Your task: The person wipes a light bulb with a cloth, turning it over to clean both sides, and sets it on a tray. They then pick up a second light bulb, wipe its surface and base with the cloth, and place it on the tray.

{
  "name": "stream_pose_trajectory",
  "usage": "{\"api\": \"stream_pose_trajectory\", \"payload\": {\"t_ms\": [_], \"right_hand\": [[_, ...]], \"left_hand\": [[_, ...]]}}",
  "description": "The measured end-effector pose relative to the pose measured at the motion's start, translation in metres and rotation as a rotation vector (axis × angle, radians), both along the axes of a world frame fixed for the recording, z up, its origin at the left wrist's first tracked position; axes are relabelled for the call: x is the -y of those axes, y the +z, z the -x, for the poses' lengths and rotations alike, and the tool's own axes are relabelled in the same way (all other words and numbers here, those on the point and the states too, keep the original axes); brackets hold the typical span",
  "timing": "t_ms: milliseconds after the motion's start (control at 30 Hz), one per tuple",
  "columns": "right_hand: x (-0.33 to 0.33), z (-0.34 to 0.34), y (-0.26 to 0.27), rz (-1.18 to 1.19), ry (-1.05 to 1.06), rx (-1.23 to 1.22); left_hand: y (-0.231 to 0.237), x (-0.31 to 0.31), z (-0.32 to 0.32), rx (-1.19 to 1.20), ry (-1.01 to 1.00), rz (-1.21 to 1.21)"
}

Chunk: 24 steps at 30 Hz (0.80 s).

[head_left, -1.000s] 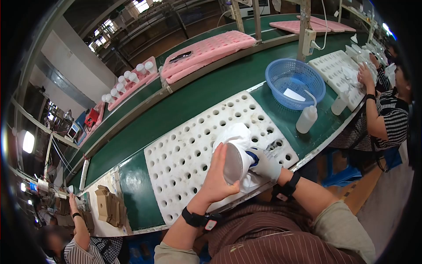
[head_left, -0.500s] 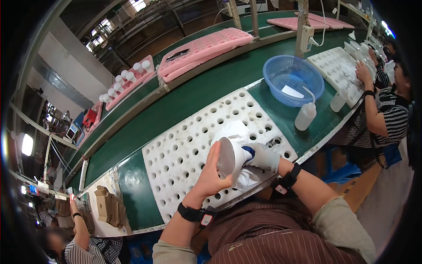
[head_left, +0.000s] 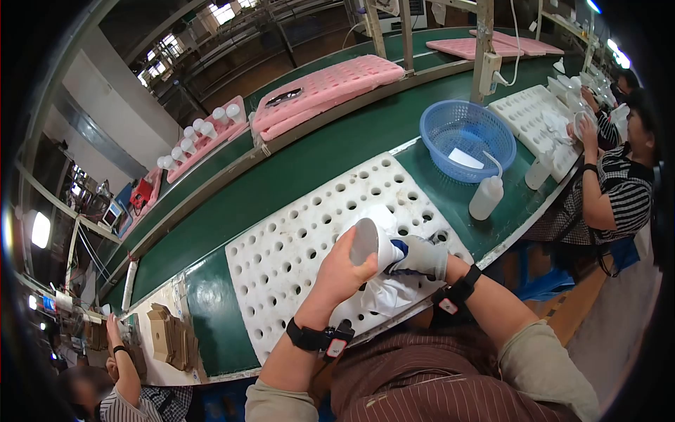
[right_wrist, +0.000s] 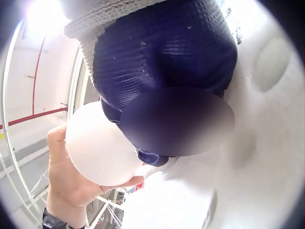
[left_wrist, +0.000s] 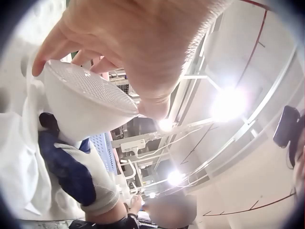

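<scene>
A white reflector light bulb (head_left: 383, 246), a cone with a wide textured lens (left_wrist: 93, 86), is held between both hands over a white foam board (head_left: 257, 299). My bare left hand (head_left: 339, 273) grips the wide rim, the thumb on one side and the fingers on the other. My right hand (head_left: 422, 259), in a white glove with blue coating, grips the narrow end, which its fingers hide. Crumpled white cloth (head_left: 383, 299) lies on the board beneath the hands and overlaps the gloved hand's fingertips in the head view.
A blue basket (head_left: 429, 144) and a white squeeze bottle (head_left: 485, 199) stand right of the board. Pink foam trays (head_left: 330, 91) line the far side, one with several white bulbs (head_left: 188, 145). Flat cardboard pieces (head_left: 169, 336) lie left. People work at both ends.
The bulb has turned between the hands, so its lens face looks narrower in the head view. My left fingers have shifted around the rim, and more cloth shows below. The head view has tilted slightly.
</scene>
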State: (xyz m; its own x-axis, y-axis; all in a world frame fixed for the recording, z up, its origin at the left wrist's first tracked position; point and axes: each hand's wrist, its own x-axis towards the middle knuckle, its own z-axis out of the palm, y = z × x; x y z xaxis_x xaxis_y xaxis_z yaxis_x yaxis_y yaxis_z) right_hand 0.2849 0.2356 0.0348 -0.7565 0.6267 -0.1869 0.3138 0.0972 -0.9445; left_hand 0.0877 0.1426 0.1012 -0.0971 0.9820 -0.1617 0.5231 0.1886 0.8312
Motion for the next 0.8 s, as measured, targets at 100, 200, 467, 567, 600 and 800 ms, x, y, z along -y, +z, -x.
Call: {"api": "stream_pose_trajectory", "payload": {"t_ms": [100,200,467,567,600,800], "right_hand": [[-0.004,-0.004,0.007,0.080,-0.009,0.026],[-0.008,-0.002,0.011,0.142,-0.001,0.061],[-0.005,-0.001,0.012,0.131,0.005,0.045],[-0.002,-0.002,0.024,0.145,0.005,0.106],[-0.003,-0.003,0.024,0.145,0.000,0.109],[-0.012,-0.004,0.012,0.264,0.026,0.016]], "left_hand": [[0.002,0.001,0.003,-0.098,-0.079,-0.078],[0.016,0.006,0.011,-0.040,-0.159,-0.025],[0.017,-0.012,0.013,-0.039,-0.171,0.044],[0.002,-0.026,0.009,0.068,-0.131,-0.003],[0.001,-0.028,0.010,0.070,-0.136,-0.003],[0.013,-0.018,0.022,0.038,-0.299,0.007]]}}
